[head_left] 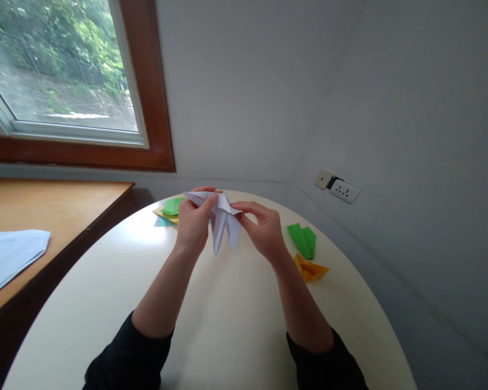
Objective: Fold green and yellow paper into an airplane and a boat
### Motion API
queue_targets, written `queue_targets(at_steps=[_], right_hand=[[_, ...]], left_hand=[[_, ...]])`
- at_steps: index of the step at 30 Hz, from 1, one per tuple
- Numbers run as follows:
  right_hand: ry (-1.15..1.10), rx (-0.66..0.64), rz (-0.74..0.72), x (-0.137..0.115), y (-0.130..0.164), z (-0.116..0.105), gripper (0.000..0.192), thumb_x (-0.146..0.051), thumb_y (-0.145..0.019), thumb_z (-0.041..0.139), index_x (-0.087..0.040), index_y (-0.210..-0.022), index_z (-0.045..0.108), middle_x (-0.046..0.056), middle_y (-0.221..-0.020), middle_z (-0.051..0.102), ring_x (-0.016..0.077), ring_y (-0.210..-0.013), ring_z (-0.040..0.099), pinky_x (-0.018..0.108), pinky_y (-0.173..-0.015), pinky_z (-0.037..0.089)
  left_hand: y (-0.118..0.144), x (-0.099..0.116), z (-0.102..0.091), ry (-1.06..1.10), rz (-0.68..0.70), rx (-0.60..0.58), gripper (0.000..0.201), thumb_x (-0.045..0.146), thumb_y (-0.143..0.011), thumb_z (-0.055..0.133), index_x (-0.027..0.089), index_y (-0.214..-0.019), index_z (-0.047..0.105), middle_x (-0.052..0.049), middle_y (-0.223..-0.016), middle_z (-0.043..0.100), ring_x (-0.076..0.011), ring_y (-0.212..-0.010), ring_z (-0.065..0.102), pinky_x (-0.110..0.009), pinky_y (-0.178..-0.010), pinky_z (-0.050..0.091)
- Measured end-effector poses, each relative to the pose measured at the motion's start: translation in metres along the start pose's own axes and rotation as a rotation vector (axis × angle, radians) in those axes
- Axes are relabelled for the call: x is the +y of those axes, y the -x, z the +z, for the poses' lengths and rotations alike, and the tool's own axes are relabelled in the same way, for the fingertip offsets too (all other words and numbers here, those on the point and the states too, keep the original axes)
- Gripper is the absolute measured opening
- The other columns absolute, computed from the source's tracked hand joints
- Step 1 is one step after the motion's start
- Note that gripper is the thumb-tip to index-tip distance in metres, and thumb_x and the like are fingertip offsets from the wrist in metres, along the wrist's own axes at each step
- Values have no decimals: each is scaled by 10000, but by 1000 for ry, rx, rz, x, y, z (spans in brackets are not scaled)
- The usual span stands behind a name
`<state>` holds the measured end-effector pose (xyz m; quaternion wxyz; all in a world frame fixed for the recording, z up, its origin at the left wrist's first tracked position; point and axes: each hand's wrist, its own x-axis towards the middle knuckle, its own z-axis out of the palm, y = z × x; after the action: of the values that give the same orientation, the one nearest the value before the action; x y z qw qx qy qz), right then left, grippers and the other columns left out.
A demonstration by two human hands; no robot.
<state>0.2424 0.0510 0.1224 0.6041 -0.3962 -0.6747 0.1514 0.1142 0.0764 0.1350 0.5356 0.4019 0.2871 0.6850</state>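
Note:
A white piece of folded paper (224,222) is held up over the far part of the round table, with pointed flaps hanging down. My left hand (195,219) grips its left side, thumb on top and fingers behind. On the right edge, my right hand (262,225) pinches a corner between thumb and fingers. Behind my left hand lie a green folded paper (173,206) and yellow and blue sheets, partly hidden. To the right of my right forearm rest a green folded paper (303,240) and an orange folded paper boat (310,269), the latter partly covered by the forearm.
The white round table (228,336) stands close to the walls. A wooden desk (65,200) at the left bears white printed papers (12,257). A window (61,65) is above it, and a wall socket (345,190) sits on the right wall.

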Motion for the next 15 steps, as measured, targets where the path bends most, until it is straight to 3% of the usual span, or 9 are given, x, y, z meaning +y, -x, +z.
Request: queue_targets(at_steps=[7, 15], right_hand=[[26, -31, -23, 1, 0, 0, 106, -199, -762, 599, -234, -804, 689, 18, -842, 710, 168, -809, 641, 317, -742, 495], [99, -75, -52, 1, 1, -1, 152, -148, -749, 567, -240, -799, 678, 13, -842, 706, 170, -822, 632, 302, -709, 477]], left_hand=[[1, 1, 0, -55, -22, -21, 220, 226, -583, 674, 160, -775, 589, -28, -772, 671, -142, -655, 611, -252, -607, 470], [2, 5, -3, -62, -37, -132, 95, 220, -598, 641, 166, -669, 608, -28, -785, 675, -144, -662, 602, -256, -611, 470]])
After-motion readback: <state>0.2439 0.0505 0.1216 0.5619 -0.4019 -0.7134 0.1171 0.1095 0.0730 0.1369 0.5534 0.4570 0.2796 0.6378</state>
